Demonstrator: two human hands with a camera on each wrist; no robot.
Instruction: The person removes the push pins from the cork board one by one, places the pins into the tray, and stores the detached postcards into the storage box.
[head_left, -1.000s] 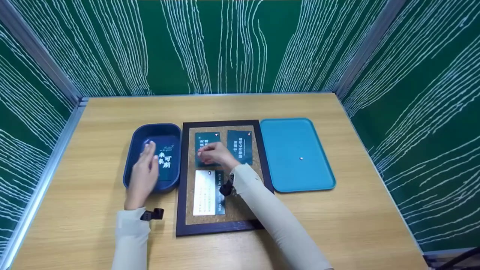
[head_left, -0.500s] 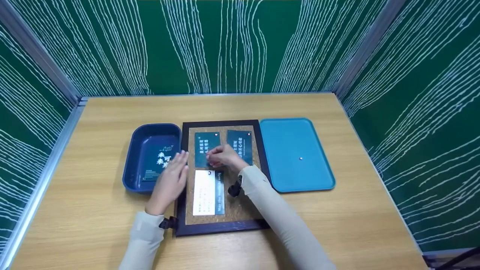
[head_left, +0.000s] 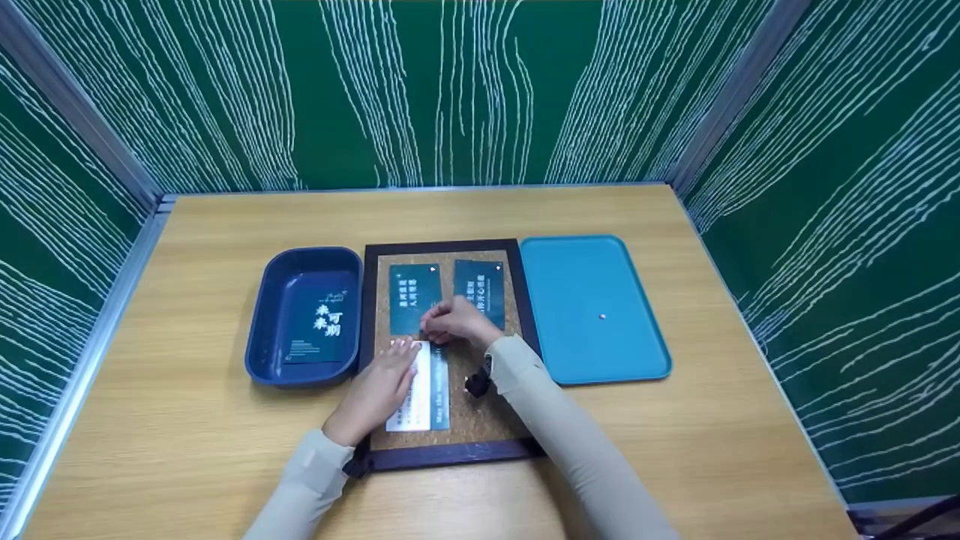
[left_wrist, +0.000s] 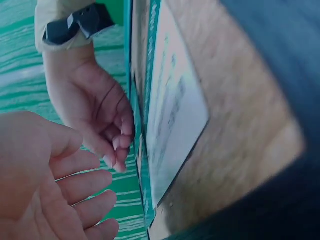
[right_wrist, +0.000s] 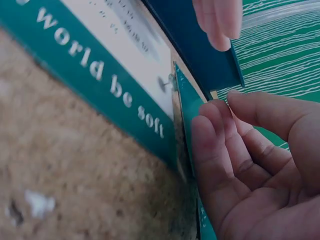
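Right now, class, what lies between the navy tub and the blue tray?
The cork board, with cards on it, lies between the tub and the tray; the head view shows this.

Pale beige sleeves [head_left: 581, 442], black wrist straps [left_wrist: 59, 32], boxy black cameras [left_wrist: 96, 21]

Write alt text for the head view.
A left hand and right hand are over a framed cork board, the left partly hiding a white and green card, the right at the corner of a green card. A third card lies upper right. A dark blue bin holding a fourth card sits left, a blue tray right.
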